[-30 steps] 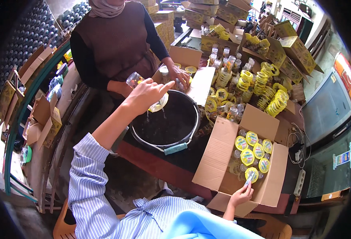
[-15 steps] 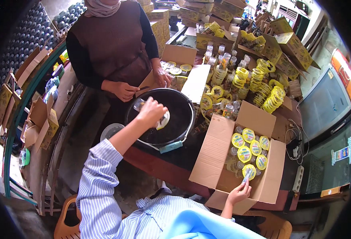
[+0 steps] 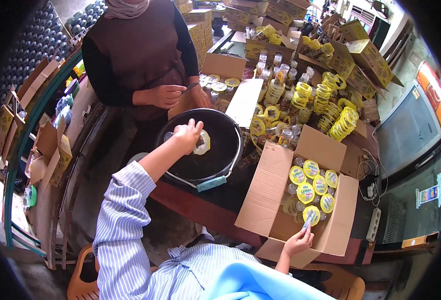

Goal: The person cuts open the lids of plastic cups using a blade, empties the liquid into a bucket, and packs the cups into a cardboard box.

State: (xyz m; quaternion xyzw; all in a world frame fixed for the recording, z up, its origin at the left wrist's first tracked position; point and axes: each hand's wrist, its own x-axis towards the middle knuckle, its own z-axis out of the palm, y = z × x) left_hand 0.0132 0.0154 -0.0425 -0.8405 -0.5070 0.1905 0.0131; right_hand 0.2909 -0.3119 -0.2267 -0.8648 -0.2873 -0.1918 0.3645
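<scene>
Over the black bucket (image 3: 220, 171), my left hand (image 3: 186, 137) is closed around a clear plastic cup with a pale, yellow-rimmed lid (image 3: 202, 143). The cup is tipped sideways, and my fingers hide most of it. My right hand (image 3: 298, 243) reaches to the near side of an open cardboard box (image 3: 266, 187). Its fingers pinch a small bluish-white piece (image 3: 308, 220), too small to name, against the nearest lidded cup (image 3: 312, 214). Several cups with yellow-and-white lids (image 3: 305, 193) stand in that box.
Across the bucket stands another person (image 3: 140, 55), hands near its far rim. Another open box (image 3: 224, 66) of lidded cups is behind it. Stacked yellow-rimmed cups (image 3: 300, 97) crowd the table's far side. A cable (image 3: 373, 167) and power strip (image 3: 374, 225) lie at right.
My left hand has shifted slightly left and down with the cup, whose lid now faces up more. The other person's hands have risen and drawn back from the bucket. My right hand has barely moved.
</scene>
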